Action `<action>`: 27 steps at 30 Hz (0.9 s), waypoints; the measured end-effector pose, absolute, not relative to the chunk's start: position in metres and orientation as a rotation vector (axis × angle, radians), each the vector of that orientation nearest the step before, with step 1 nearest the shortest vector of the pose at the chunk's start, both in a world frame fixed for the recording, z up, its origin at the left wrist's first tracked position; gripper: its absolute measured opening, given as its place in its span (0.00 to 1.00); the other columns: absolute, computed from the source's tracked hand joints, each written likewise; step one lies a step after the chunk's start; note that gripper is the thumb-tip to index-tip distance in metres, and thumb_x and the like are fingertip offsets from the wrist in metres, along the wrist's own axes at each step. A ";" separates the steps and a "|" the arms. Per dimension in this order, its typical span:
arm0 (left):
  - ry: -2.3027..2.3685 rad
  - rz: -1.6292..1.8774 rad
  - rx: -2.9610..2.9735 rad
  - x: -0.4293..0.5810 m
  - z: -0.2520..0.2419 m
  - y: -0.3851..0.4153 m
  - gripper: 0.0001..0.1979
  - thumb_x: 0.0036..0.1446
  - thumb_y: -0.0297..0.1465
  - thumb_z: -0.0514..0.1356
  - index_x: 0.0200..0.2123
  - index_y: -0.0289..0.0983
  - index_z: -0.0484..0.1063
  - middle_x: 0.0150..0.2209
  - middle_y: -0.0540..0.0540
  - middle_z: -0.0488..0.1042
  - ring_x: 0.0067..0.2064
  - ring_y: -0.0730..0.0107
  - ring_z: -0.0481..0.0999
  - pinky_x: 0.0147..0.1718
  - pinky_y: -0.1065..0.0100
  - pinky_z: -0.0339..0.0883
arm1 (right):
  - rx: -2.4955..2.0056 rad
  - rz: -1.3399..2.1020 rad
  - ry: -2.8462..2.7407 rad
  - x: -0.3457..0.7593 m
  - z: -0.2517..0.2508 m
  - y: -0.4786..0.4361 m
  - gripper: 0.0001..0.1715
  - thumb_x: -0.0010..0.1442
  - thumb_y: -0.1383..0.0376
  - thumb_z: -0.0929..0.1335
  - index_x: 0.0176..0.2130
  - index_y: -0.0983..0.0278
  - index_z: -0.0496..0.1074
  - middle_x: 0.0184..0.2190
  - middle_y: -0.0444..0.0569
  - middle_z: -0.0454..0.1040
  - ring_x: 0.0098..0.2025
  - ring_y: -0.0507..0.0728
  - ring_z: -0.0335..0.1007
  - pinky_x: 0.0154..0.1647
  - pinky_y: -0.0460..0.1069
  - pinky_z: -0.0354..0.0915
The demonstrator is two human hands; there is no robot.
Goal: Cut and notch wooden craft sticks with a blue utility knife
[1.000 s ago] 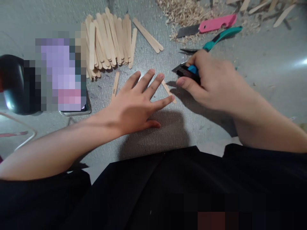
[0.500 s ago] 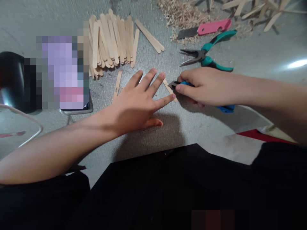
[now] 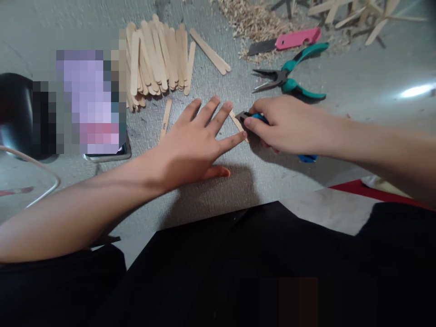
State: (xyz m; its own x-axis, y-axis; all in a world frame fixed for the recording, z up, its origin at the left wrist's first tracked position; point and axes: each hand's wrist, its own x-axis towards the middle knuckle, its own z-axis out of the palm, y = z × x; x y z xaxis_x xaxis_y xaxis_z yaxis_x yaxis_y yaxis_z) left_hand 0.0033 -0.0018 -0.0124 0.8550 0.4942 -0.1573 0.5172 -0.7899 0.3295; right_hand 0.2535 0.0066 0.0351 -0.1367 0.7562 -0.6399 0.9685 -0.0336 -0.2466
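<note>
My left hand [image 3: 195,143] lies flat on the grey floor with fingers spread, its fingertips pressing a short wooden stick [image 3: 237,124]. My right hand [image 3: 284,125] is closed around a blue-handled cutter [image 3: 259,119] whose dark blade end touches that stick beside my left fingers. The blue tail of the cutter [image 3: 307,158] shows under my palm. Another short stick piece [image 3: 165,117] lies to the left of my left hand.
A pile of wooden sticks [image 3: 156,56] lies beyond my left hand. Teal-handled pliers [image 3: 289,81], a pink-handled knife [image 3: 289,40] and wood shavings [image 3: 252,20] are at the back right. A phone [image 3: 105,152] and a black object [image 3: 17,113] sit left.
My right hand turned and came down from beyond the stick to beside it, bringing the cutter's blade against the stick. The pliers it covered are now in view. My left hand stayed put.
</note>
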 end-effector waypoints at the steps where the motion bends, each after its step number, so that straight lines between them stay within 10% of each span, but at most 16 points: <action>1: 0.751 -0.097 2.669 0.004 -0.012 -0.002 0.50 0.70 0.53 0.78 0.88 0.52 0.66 0.92 0.33 0.53 0.92 0.20 0.51 0.87 0.19 0.49 | 1.816 -0.943 1.941 0.253 0.035 0.006 0.20 0.87 0.55 0.64 0.39 0.54 0.65 0.30 0.46 0.77 0.31 0.61 0.76 0.40 0.58 0.63; 10: 0.718 -0.219 2.672 0.006 -0.008 0.002 0.49 0.76 0.53 0.73 0.90 0.46 0.62 0.93 0.30 0.48 0.93 0.16 0.47 0.87 0.18 0.46 | 1.721 -0.774 2.064 0.253 0.030 0.005 0.19 0.86 0.55 0.62 0.38 0.54 0.61 0.36 0.53 0.72 0.41 0.66 0.73 0.43 0.58 0.54; 27: 0.728 -0.125 2.657 0.008 -0.017 0.001 0.48 0.72 0.55 0.73 0.88 0.49 0.66 0.93 0.35 0.51 0.92 0.15 0.49 0.87 0.19 0.45 | 1.181 -0.284 2.014 0.226 0.035 0.012 0.15 0.81 0.67 0.66 0.44 0.64 0.81 0.49 0.66 0.89 0.57 0.78 0.89 0.57 0.63 0.78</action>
